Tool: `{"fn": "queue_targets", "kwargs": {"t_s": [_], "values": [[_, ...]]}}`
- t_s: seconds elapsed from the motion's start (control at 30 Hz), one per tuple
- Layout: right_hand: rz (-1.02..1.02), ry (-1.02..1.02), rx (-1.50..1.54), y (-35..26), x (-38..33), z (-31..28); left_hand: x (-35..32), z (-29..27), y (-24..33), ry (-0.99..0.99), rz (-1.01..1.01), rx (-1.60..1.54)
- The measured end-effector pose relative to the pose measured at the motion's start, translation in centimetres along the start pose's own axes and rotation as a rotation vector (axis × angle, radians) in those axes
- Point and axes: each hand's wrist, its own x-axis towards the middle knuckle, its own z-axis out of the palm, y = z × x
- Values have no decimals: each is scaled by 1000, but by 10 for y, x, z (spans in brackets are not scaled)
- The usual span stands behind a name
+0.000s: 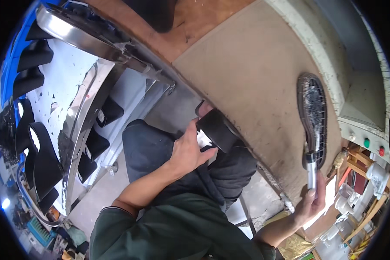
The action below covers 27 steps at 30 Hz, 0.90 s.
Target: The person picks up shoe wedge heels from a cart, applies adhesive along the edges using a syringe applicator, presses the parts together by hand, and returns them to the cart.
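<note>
Your left hand is half curled, thumb and fingers pressed against a black wedge-shaped piece with a white end. You hold this piece over your lap, in front of your dark trousers, just beside the near edge of the bench. How firm is the grip, I cannot tell. Your right hand is closed around the silver handle of a tool. The tool points away from you, and its upper end overlaps the lower part of a dark sole-shaped piece, which lies on the bench; whether they touch, I cannot tell.

Between your two hands the brown bench surface stretches wide. Its edge runs slantwise, from the upper middle down toward your right forearm. On the far right, a pale ledge borders the bench, near the sole-shaped piece. On your left, well apart from the left hand, a metal rail and a rack with more black wedge pieces limit the room.
</note>
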Motion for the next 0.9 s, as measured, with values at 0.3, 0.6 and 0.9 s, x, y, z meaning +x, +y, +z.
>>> {"fn": "queue_targets", "kwargs": {"t_s": [0.3,0.6,0.9], "values": [[-435,-341,190,-28,14,108,-1,-6,-6,64,149,97],[-455,-324,92,-30,19,100,-6,-2,-15,73,184,218],[-527,-271,82,-30,18,98,0,-6,-5,84,192,197]]}}
